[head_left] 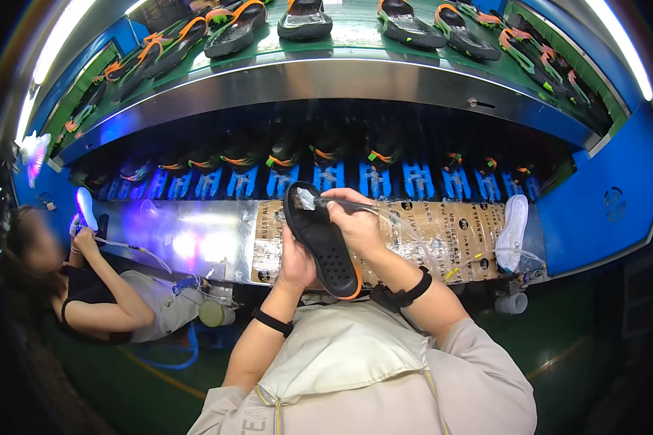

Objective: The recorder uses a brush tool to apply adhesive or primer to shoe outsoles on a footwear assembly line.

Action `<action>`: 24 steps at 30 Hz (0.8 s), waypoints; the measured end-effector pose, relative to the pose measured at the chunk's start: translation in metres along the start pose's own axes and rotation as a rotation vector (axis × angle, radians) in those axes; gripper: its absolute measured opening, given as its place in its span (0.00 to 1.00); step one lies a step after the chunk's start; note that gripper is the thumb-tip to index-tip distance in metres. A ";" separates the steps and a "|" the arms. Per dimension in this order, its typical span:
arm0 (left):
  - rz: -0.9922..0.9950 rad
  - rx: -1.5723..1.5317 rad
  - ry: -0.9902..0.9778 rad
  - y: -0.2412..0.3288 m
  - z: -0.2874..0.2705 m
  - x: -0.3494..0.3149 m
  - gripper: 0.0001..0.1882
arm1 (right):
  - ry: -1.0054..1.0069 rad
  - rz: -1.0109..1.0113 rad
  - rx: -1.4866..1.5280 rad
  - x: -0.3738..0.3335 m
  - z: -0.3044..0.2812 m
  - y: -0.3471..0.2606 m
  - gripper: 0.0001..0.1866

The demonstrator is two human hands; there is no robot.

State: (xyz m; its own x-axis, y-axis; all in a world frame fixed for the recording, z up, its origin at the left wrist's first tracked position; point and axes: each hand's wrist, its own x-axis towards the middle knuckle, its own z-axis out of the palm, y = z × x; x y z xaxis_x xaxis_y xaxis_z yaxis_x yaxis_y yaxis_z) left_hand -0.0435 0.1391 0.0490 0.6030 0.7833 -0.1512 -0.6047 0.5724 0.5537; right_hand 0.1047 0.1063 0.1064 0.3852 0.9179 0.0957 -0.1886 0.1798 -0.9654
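Observation:
In my left hand (pixel 296 261) is a black shoe sole (pixel 332 254), tilted, with its inner face up. Its lower end has an orange rim and a pattern of small holes. My left fingers wrap around its left edge and underside. The fingers of my right hand (pixel 359 226) are closed on a thin-handled brush (pixel 325 201) with a hose trailing to the right. Its whitish, ragged head lies at the upper end of the sole. How far the bristles press into the sole cannot be made out.
Brown printed cardboard (pixel 442 246) covers the metal bench ahead. A white sole (pixel 513 232) and a cup (pixel 511 303) are at the right. Blue holders (pixel 330 177) carry shoes behind; more shoes ride a green belt (pixel 355 54) above. A co-worker (pixel 109 290) holds a sole at left.

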 end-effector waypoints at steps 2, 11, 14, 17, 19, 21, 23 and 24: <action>0.067 0.083 -0.035 -0.001 0.000 0.002 0.37 | -0.035 -0.046 -0.129 -0.007 -0.001 0.008 0.11; -0.007 0.144 -0.001 0.022 -0.036 0.027 0.42 | -0.733 0.054 -0.881 -0.026 -0.041 -0.064 0.16; -0.054 0.028 -0.112 0.019 -0.029 0.025 0.36 | -0.589 0.152 -0.626 -0.020 -0.039 -0.074 0.15; -0.031 -0.055 -0.124 0.004 0.003 0.013 0.36 | -0.082 -0.052 -0.308 -0.003 -0.024 -0.047 0.15; 0.021 0.030 0.053 -0.008 0.005 0.004 0.37 | -0.038 -0.205 -0.278 -0.005 -0.010 -0.036 0.14; -0.002 -0.013 -0.034 -0.006 -0.007 0.003 0.36 | -0.257 -0.232 -0.382 -0.008 -0.011 -0.026 0.14; 0.002 -0.030 -0.138 0.000 -0.028 0.003 0.36 | -0.519 -0.098 -0.207 -0.004 -0.022 -0.027 0.15; 0.026 -0.111 -0.195 0.007 -0.026 0.005 0.36 | -0.495 -0.021 -0.091 -0.004 -0.025 -0.029 0.15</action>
State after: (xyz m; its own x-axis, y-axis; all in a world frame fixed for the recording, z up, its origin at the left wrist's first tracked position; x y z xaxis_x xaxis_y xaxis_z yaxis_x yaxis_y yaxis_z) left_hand -0.0579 0.1536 0.0307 0.6691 0.7425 0.0296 -0.6686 0.5842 0.4600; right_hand 0.1311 0.0887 0.1278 -0.0912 0.9760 0.1980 -0.0974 0.1891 -0.9771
